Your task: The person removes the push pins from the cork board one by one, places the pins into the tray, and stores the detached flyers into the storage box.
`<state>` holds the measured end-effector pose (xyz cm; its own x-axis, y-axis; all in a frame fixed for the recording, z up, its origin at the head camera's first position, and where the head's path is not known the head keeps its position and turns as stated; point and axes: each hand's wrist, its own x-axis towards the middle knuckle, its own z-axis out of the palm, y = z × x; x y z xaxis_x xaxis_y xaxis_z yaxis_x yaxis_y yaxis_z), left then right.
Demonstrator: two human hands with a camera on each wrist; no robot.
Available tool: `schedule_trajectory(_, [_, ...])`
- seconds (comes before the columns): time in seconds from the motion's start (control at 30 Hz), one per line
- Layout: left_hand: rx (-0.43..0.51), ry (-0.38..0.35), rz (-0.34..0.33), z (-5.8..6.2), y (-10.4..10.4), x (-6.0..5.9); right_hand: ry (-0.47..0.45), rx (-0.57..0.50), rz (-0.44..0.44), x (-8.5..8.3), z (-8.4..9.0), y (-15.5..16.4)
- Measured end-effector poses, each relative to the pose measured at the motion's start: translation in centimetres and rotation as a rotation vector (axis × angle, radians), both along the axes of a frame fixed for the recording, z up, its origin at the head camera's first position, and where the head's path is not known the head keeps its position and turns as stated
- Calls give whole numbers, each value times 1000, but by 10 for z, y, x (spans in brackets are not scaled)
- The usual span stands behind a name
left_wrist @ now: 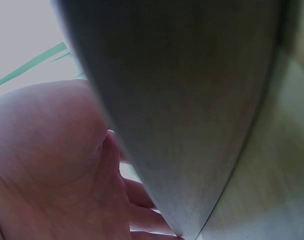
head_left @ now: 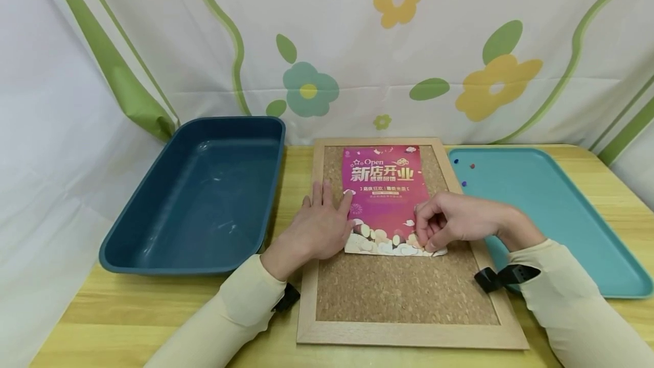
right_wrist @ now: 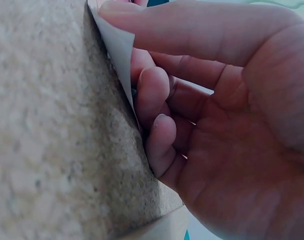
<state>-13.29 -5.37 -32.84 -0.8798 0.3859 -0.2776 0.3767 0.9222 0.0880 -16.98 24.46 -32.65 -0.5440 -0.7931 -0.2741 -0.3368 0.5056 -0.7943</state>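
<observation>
A pink-purple poster [head_left: 383, 203] lies on a cork board with a wooden frame [head_left: 409, 335]. My left hand [head_left: 322, 229] rests flat with spread fingers on the poster's lower left edge. At the lower right part of the poster, my right hand [head_left: 449, 220] has its thumb and forefinger together, pinching what looks like a tiny pushpin, mostly hidden by the fingertips. Its other fingers are curled over the paper. In the right wrist view the poster's corner [right_wrist: 119, 50] bends up off the cork [right_wrist: 57, 130]. The left wrist view shows mainly the palm [left_wrist: 47, 160] beside the frame's edge [left_wrist: 182, 100].
To the left stands a deep dark-blue basin [head_left: 191, 271]. A flat turquoise tray [head_left: 552, 214] lies to the right, partly under the right arm. Small blue and red pushpins [head_left: 472, 166] sit in its far left corner. A flowered curtain [head_left: 352, 44] hangs behind the table.
</observation>
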Motion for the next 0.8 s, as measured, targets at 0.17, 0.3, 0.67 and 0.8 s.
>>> schedule_trajectory(0.17, [-3, -7, 3, 0, 0, -1, -3, 1, -3, 0, 0, 0])
schedule_trajectory(0.3, [-4, -11, 5, 0, 1, -1, -2, -8, -2, -1, -1, 1])
schedule_trajectory(0.67, [5, -13, 8, 0, 1, -1, -16, -21, 3, -3, -3, 3])
schedule_trajectory(0.8, [7, -12, 8, -1, 1, -2, -9, -21, 0, -3, -3, 4])
